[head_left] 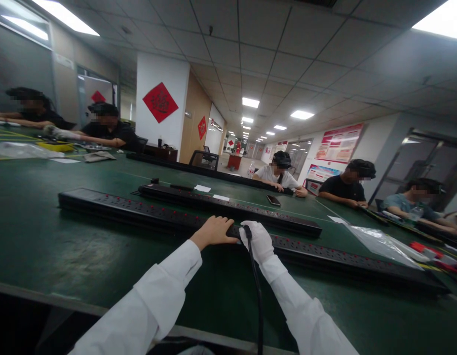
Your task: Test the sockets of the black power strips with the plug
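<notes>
A long black power strip (324, 252) with rows of sockets and small red marks lies across the green table in front of me. My left hand (215, 230), bare, grips its middle with the fingers over the far edge. Close beside it, my right hand (261, 241), in a white glove, holds a black plug (247, 232) at the strip's sockets. Whether the plug's pins are in a socket is hidden. From the plug a black cable (258, 301) hangs down toward me, past the table's near edge.
Behind lies a second power strip (228, 207), with a third black bar (199, 171) farther back. A phone (273, 200) and white paper slips (202, 188) lie between. Clear plastic bags (384, 241) are at right. Several people sit around the table (113, 261).
</notes>
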`<act>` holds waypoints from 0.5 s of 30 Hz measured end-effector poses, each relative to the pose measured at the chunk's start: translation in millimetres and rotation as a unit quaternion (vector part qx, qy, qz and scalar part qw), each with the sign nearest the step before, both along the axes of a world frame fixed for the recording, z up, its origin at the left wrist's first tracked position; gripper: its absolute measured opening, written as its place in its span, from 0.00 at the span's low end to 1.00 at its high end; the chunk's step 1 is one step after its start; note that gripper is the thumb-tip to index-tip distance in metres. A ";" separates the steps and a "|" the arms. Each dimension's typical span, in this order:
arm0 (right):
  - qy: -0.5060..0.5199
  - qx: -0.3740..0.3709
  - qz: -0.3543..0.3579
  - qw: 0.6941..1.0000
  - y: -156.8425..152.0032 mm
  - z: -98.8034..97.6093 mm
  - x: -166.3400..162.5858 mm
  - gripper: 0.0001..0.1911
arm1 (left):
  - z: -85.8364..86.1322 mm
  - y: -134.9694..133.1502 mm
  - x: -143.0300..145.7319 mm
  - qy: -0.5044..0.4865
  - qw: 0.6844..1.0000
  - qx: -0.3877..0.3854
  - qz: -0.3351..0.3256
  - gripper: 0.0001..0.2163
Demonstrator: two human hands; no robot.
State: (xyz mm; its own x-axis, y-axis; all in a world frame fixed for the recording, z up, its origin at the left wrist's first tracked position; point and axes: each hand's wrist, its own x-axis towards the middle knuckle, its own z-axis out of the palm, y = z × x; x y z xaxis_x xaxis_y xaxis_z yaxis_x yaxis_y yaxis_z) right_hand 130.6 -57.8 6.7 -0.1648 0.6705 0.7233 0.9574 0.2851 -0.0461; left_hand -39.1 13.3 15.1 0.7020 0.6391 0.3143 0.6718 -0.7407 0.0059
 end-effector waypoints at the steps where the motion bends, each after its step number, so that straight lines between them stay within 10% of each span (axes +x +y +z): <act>1: -0.001 -0.001 0.002 1.000 0.3 0.0 0.5 0.12 | -0.1 0.2 -0.4 -0.002 1.000 0.000 -0.001 0.36; 15: -0.054 -0.024 -0.006 0.998 -7.2 13.7 0.1 0.13 | -1.9 2.1 -2.6 0.006 1.000 0.013 -0.007 0.34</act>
State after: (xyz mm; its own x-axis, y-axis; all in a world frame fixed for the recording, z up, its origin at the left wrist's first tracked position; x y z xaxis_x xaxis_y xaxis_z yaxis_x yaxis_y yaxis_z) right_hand 130.6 -65.0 20.5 -0.2314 0.7060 0.6694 0.9609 0.2735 0.0437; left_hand -41.7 15.4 13.1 0.7144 0.6212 0.3222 0.6612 -0.7500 -0.0201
